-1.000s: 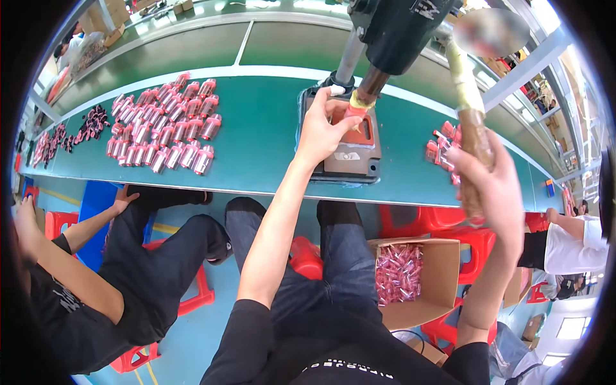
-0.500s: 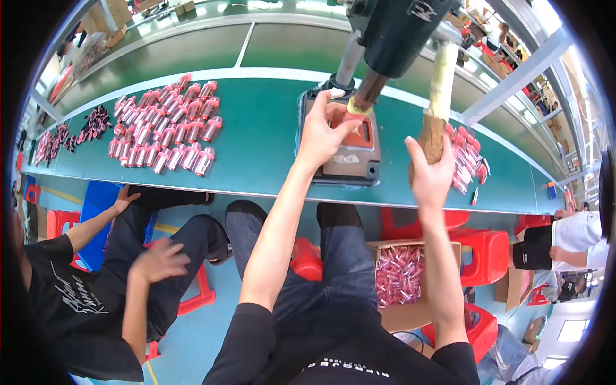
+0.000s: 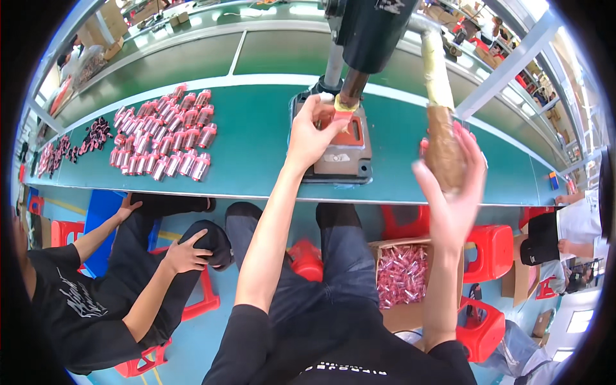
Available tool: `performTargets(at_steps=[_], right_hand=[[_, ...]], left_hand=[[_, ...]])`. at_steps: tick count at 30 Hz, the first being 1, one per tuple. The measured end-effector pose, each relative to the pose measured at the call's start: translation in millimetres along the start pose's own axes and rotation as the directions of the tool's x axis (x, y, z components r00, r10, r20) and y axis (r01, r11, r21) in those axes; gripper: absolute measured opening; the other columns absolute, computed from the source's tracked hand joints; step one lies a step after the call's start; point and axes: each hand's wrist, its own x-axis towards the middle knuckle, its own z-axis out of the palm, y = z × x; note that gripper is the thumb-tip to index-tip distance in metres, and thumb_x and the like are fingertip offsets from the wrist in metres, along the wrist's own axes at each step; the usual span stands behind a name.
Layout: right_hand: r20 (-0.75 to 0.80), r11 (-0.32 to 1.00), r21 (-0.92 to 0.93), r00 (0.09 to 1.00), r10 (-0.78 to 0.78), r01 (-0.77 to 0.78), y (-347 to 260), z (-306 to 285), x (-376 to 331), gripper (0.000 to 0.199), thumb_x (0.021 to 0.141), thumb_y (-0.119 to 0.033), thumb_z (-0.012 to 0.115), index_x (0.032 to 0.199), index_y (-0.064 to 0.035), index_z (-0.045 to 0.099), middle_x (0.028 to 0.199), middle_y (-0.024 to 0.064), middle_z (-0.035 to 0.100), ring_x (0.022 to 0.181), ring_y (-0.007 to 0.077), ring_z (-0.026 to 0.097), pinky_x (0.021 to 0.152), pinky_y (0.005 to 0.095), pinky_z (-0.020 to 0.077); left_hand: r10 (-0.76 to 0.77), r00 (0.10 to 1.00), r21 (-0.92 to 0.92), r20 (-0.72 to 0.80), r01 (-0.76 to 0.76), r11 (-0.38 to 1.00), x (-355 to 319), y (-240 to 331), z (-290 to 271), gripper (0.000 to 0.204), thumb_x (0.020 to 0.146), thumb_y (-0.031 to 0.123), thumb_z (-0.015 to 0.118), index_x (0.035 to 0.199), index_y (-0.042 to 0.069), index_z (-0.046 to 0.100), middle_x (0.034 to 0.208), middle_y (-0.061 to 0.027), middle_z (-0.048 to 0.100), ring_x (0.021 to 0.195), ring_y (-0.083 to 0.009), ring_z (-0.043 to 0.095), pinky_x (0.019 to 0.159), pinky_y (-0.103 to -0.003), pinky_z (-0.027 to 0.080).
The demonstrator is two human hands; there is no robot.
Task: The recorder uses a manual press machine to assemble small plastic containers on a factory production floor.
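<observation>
left hand point(image 3: 312, 131) pinching small pink cylindrical piece point(image 3: 342, 109) under black press ram point(image 3: 352, 86) | right hand point(image 3: 451, 186) gripping brown taped lever handle point(image 3: 443, 144)

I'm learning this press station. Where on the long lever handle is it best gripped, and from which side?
Probably the thick brown wrapped lower end of the lever handle, where the right hand now closes on it from the operator's side. That part is wider than the pale upper shaft, and the lever leans toward the operator.
</observation>
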Motion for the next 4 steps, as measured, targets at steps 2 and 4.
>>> performTargets(at_steps=[2, 4], right_hand=[[-0.07, 0.98, 0.188, 0.996, -0.054, 0.066, -13, -12, -1, 0.061, 0.081, -0.006, 0.073, 0.134, 0.0021, 0.044, 0.132, 0.0188, 0.051, 0.119, 0.026, 0.056, 0.097, 0.0368, 0.05], [-0.29, 0.921, -0.059, 0.876, -0.386, 0.386, -16, -22, 13, 0.058, 0.084, -0.002, 0.068, 0.136, 0.0004, 0.043, 0.139, 0.021, 0.049, 0.126, 0.0319, 0.051, 0.101, 0.045, 0.0486]], left_hand=[[-0.003, 0.999, 0.019, 0.041, 0.002, 1.0, 1, 5, 6, 0.047, 0.081, 0.009, 0.077, 0.117, -0.003, 0.049, 0.101, -0.0118, 0.069, 0.09, -0.0143, 0.065, 0.083, -0.029, 0.05], [-0.013, 0.997, 0.049, 0.08, 0.01, 0.999, 5, 9, 7, 0.046, 0.081, 0.01, 0.077, 0.116, -0.003, 0.049, 0.102, -0.0126, 0.069, 0.092, -0.0154, 0.065, 0.085, -0.03, 0.05]])
